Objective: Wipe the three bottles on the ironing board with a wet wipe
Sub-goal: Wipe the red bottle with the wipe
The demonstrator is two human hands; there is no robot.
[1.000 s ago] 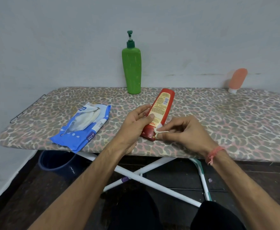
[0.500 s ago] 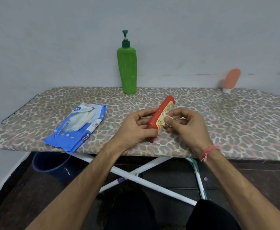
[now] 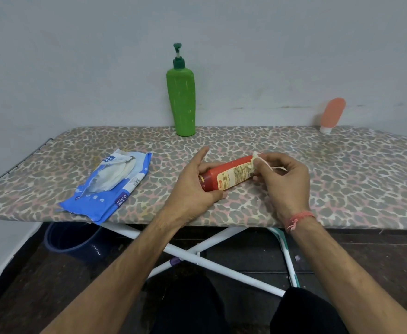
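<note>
A red bottle [image 3: 229,175] with a yellow label lies nearly sideways just above the leopard-print ironing board [image 3: 342,179]. My left hand [image 3: 195,186] grips its cap end, index finger pointing up. My right hand [image 3: 284,179] pinches a small white wet wipe [image 3: 255,161] against the bottle's far end. A tall green pump bottle [image 3: 181,102] stands upright at the back middle by the wall. A small pink tube bottle [image 3: 332,114] rests cap-down at the back right, leaning on the wall.
A blue wet-wipe pack [image 3: 111,186] lies open on the board's left side, near the front edge. Below the board are white crossed legs [image 3: 197,256] and a dark blue bucket [image 3: 72,239] on the dark floor. A grey wall stands right behind the board.
The red bottle has turned from tilted up on its side to lying almost level, label towards me. My right hand slid the wipe out to the bottle's far end.
</note>
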